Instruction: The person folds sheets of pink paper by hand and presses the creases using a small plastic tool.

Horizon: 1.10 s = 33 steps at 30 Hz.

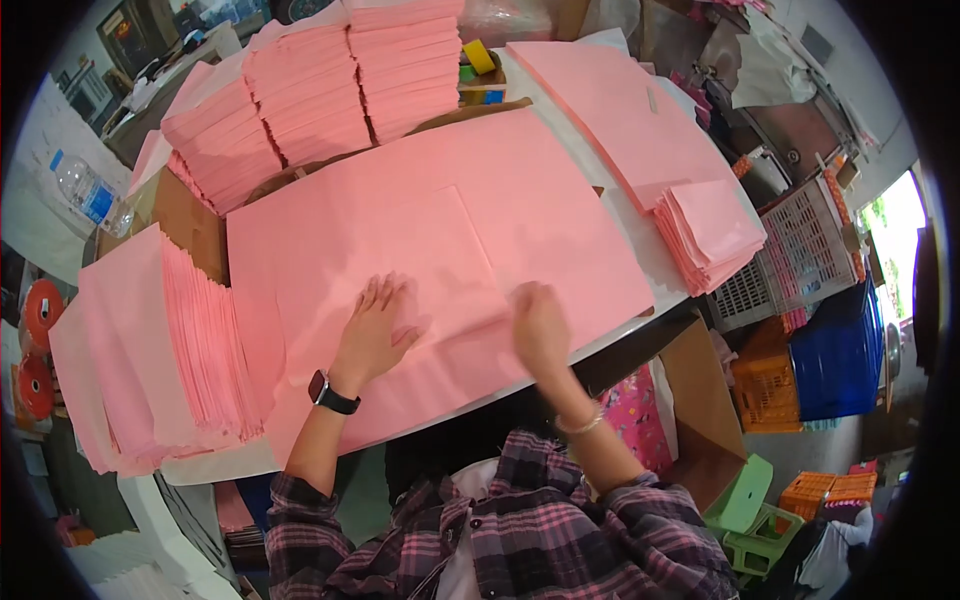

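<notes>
A folded pink paper piece [430, 240] lies on large pink sheets [570, 200] spread over the table, its right edge showing as a raised line. My left hand [375, 325] rests on the paper with its fingers stretched out; a black watch is on that wrist. To the right, my right hand [541, 325] is curled closed beside the folded piece's lower right corner. It is smeared by motion, and whatever it may hold is hidden. A bracelet [580, 420] circles the right wrist.
Tall stacks of folded pink paper [310, 95] stand at the back. Another stack [205, 345] leans at the left, and a smaller one [710, 235] sits at the right. A water bottle [92, 192] is at far left. An open cardboard box [700, 400] stands below the right edge.
</notes>
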Motion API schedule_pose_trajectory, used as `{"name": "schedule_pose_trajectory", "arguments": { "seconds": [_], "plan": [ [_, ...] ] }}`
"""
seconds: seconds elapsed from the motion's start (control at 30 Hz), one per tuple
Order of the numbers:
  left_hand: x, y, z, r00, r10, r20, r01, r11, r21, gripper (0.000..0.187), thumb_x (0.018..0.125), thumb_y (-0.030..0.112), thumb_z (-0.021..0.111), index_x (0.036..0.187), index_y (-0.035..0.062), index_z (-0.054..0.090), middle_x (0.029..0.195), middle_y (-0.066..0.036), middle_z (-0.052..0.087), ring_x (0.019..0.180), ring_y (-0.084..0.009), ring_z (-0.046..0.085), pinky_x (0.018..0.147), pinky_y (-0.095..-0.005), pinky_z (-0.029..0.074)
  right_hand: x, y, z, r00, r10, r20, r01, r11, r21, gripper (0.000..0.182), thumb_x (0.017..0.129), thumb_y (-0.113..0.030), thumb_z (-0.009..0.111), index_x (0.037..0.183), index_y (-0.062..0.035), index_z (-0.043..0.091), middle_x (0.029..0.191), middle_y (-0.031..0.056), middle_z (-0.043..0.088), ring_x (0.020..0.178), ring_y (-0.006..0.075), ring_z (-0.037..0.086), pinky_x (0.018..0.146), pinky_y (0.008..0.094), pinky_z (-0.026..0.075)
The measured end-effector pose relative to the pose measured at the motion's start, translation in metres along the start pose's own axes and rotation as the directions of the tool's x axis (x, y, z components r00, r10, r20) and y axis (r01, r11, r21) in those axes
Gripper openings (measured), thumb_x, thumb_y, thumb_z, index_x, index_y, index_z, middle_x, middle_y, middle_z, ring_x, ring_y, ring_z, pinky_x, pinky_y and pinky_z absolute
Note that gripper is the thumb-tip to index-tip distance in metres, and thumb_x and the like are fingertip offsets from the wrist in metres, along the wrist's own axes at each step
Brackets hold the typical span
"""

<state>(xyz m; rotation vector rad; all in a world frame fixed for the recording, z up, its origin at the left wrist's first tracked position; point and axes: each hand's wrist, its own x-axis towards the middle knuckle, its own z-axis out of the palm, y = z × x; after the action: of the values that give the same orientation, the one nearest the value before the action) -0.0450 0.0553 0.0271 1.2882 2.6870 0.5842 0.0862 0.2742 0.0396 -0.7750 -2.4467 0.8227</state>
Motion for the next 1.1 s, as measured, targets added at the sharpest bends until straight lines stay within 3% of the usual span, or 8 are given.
{"name": "schedule_pose_trajectory", "arguments": {
  "seconds": [0.23,0.47,0.73,0.8,0.9,0.97,1.03,1.1],
  "plan": [
    [0.001,-0.001,-0.001,0.999,0.041,0.02,-0.041,0.999,0.022,0.059,0.09,0.018,0.053,0.145,0.0032,0.038,0.153,-0.021,0.032,0.143,-0.0417,0.026,0.117,-0.0474,0.024,-0.042,-0.026,0.074,0.955,-0.29,-0.065,0.295,0.952,0.087,0.012,0.09,-0.013,0.055,0.088,-0.0014,0.06,0.086,0.0201,0.064,0.079,0.0409,0.062,0.069,0.0494,0.049],
    [0.012,-0.011,-0.01,0.999,0.038,0.028,-0.039,0.999,0.023,0.048,0.091,0.01,0.046,0.139,0.004,0.047,0.142,-0.025,0.047,0.135,-0.0403,0.041,0.113,-0.0431,0.034,-0.006,0.027,-0.017,0.989,0.024,-0.146,-0.06,0.968,-0.242,0.007,0.085,-0.01,0.057,0.086,-0.0029,0.058,0.078,0.0176,0.063,0.075,0.0371,0.063,0.065,0.0491,0.049],
    [0.051,-0.007,-0.045,0.945,-0.103,0.311,0.111,0.994,-0.007,0.043,0.097,0.025,0.041,0.132,0.0027,0.052,0.112,-0.027,0.064,0.103,-0.0433,0.061,0.094,-0.0479,0.047,-0.074,-0.089,0.091,0.841,-0.51,0.183,0.542,0.794,-0.277,0.012,0.075,-0.013,0.057,0.082,-0.0042,0.06,0.08,0.0112,0.057,0.07,0.0285,0.059,0.056,0.0405,0.045],
    [0.056,0.003,-0.052,0.915,-0.151,0.375,0.165,0.986,-0.006,0.04,0.097,0.027,0.04,0.121,-0.0012,0.053,0.112,-0.025,0.064,0.105,-0.042,0.06,0.093,-0.049,0.046,-0.119,-0.124,0.168,0.669,-0.643,0.373,0.726,0.456,-0.515,0.023,0.077,-0.016,0.06,0.096,-0.0036,0.064,0.092,0.0163,0.062,0.079,0.0298,0.063,0.064,0.0414,0.05],
    [0.057,0.005,-0.056,0.882,-0.177,0.438,0.202,0.979,-0.011,0.042,0.097,0.029,0.039,0.12,-0.0039,0.051,0.119,-0.026,0.06,0.111,-0.0419,0.056,0.095,-0.049,0.043,-0.167,-0.167,0.193,0.484,-0.82,-0.306,0.767,0.23,0.599,0.017,0.082,-0.023,0.061,0.088,-0.0073,0.067,0.081,0.0117,0.068,0.075,0.0313,0.066,0.069,0.0448,0.051],
    [0.056,0.002,-0.056,0.851,-0.175,0.495,0.225,0.973,-0.043,0.049,0.098,0.03,0.039,0.13,-0.0054,0.045,0.131,-0.029,0.052,0.122,-0.0431,0.05,0.102,-0.0478,0.04,-0.201,-0.157,0.183,0.258,-0.942,0.214,0.459,0.314,0.831,0.022,0.08,-0.024,0.065,0.093,-0.0063,0.066,0.092,0.0122,0.068,0.085,0.0363,0.065,0.073,0.0456,0.05],
    [0.045,-0.009,-0.036,0.893,-0.146,0.426,0.218,0.968,-0.124,0.051,0.098,0.03,0.039,0.134,-0.0061,0.039,0.136,-0.031,0.045,0.127,-0.0441,0.044,0.106,-0.0475,0.037,-0.152,-0.152,0.089,-0.282,-0.799,0.531,0.359,0.425,0.831,0.029,0.08,-0.015,0.061,0.107,-0.0053,0.062,0.103,0.014,0.063,0.095,0.0362,0.062,0.08,0.0441,0.051],
    [0.029,-0.019,-0.012,0.955,-0.103,0.279,0.185,0.94,-0.285,0.059,0.098,0.03,0.041,0.142,-0.0075,0.029,0.146,-0.034,0.032,0.136,-0.0461,0.033,0.113,-0.0469,0.03,-0.117,-0.111,0.039,-0.143,-0.796,0.588,0.253,0.545,0.8,0.022,0.081,-0.014,0.062,0.101,-0.0055,0.062,0.099,0.0122,0.064,0.092,0.0344,0.064,0.078,0.043,0.05]
  ]
}}
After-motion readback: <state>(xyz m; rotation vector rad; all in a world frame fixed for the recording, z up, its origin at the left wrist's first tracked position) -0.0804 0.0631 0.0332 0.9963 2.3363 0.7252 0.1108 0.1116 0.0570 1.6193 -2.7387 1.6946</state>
